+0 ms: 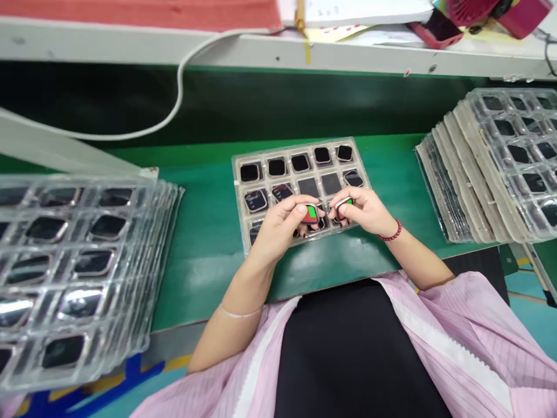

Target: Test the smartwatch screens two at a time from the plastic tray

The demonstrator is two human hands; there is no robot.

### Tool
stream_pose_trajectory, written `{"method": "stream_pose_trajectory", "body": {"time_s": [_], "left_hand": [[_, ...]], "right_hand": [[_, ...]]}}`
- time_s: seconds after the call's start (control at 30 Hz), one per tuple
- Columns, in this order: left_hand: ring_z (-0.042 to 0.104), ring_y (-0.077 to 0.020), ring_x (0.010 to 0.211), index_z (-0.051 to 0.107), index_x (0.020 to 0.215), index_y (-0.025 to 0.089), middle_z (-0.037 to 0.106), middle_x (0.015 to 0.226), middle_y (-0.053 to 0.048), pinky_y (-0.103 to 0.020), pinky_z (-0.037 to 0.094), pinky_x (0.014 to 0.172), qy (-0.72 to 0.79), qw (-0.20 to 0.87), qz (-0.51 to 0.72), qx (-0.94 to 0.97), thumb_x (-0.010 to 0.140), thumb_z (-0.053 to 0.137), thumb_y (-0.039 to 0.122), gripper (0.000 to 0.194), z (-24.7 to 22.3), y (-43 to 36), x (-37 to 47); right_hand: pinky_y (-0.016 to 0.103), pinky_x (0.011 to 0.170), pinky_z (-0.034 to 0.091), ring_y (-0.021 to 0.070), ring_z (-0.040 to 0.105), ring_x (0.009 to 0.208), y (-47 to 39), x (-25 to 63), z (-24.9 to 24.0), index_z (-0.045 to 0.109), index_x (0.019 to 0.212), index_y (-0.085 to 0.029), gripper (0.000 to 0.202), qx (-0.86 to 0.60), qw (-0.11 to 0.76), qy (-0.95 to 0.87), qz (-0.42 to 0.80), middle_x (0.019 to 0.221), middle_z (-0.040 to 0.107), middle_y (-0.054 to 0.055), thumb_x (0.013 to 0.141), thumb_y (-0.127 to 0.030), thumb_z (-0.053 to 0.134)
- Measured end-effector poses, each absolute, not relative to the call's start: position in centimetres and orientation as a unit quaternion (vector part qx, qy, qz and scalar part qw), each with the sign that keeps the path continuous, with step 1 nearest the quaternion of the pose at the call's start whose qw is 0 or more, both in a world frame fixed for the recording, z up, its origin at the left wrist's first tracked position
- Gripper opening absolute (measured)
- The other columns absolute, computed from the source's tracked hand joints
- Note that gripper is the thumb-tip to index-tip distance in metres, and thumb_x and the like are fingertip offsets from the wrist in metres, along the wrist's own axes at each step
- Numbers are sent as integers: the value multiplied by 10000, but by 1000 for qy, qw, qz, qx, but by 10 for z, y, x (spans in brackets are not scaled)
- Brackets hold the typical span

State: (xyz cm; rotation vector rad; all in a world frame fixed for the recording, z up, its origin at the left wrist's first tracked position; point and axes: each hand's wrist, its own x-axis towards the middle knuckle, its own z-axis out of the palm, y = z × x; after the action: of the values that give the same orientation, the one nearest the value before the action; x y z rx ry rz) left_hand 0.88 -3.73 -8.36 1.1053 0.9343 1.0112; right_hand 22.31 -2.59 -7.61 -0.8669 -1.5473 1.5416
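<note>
The left hand (281, 223) has its grip clamped, thumb over fingers, on a small rounded-square device with a lit red-and-green screen (310, 215); the right hand (363, 210) has its grip clamped likewise on a second rounded-square device with a partly green screen (347, 202), tilted more steeply; both devices are held near each other, apart, over the near right part of a pale translucent plastic tray with square pockets (237, 200).

The tray lies on the green tabletop (204, 244), with dark-faced devices in many of its pockets and flat grey squares showing in two of the middle row; part of its near row is hidden by the hands; stacks of similar clear trays rise on the left (150, 278) and on the right (467, 180).

The step in hand looks to be holding the two lit faces up to view; it would go best with the thumbs resting on the rims, since each now laps over some of the screen; an even tilt should make the two faces easier to compare; staying low over the tray should soften any slip, and a small gap should stop the casings knocking.
</note>
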Motion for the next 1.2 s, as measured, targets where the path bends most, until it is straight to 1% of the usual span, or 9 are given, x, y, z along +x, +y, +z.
{"method": "stream_pose_trajectory", "body": {"time_s": [0.23,0.33,0.4,0.5,0.67,0.8,1.03,1.13,1.2], "left_hand": [[701,-201,732,677,1167,186,760,1000,-114,-248,514,521,426,642,408,490,859,719,461,414,-84,-38,4],[673,-176,697,656,1216,192,753,1013,-105,-255,525,553,434,622,403,513,853,734,417,434,-86,-38,3],[643,-148,648,648,1232,197,748,972,-84,-254,533,571,433,612,407,522,833,758,383,453,-87,-38,4],[631,-141,614,645,1221,194,731,871,-57,-251,537,564,429,603,418,527,796,791,354,477,-86,-38,7],[702,-184,750,636,1183,190,753,966,-93,-243,537,575,424,601,424,529,771,803,339,470,-84,-38,11],[698,-186,754,650,1127,183,753,903,-78,-275,567,632,417,592,435,536,773,796,356,420,-82,-39,12],[681,-182,692,673,1044,172,756,849,-80,-285,558,602,427,588,434,532,790,769,376,340,-79,-41,12],[702,-203,775,669,1059,173,753,873,-81,-303,570,662,423,586,432,539,794,760,371,343,-79,-41,12],[709,-215,857,650,1107,182,752,922,-81,-310,571,719,419,583,435,543,772,782,340,393,-80,-42,12]], "right_hand": [[207,560,529,106,616,649,-24,218,-78,605,956,-134,157,-325,411,-607,598,805,692,41,854,-252,623],[218,580,539,120,630,696,-23,219,-79,594,978,-140,171,-315,419,-603,602,828,682,39,825,-212,622],[213,583,534,106,611,681,-23,219,-79,591,1019,-142,225,-314,420,-602,602,877,673,38,800,-184,623],[201,594,530,88,598,681,-24,219,-81,583,1090,-151,329,-326,416,-601,599,994,665,52,762,-144,613],[179,576,510,92,619,718,-24,220,-84,570,1154,-164,413,-343,406,-614,584,1030,660,56,744,-112,573],[195,586,511,100,626,719,-24,221,-85,571,1145,-157,389,-342,400,-628,573,1010,666,56,759,-111,556],[222,593,503,97,574,645,-26,223,-80,596,1065,-150,241,-355,388,-647,553,914,680,47,826,-173,573],[219,586,503,100,579,650,-26,224,-79,601,1056,-149,223,-352,385,-654,547,900,682,47,839,-177,565],[206,576,504,111,605,701,-25,224,-79,595,1095,-154,274,-350,383,-659,544,951,680,57,823,-167,573]]}}
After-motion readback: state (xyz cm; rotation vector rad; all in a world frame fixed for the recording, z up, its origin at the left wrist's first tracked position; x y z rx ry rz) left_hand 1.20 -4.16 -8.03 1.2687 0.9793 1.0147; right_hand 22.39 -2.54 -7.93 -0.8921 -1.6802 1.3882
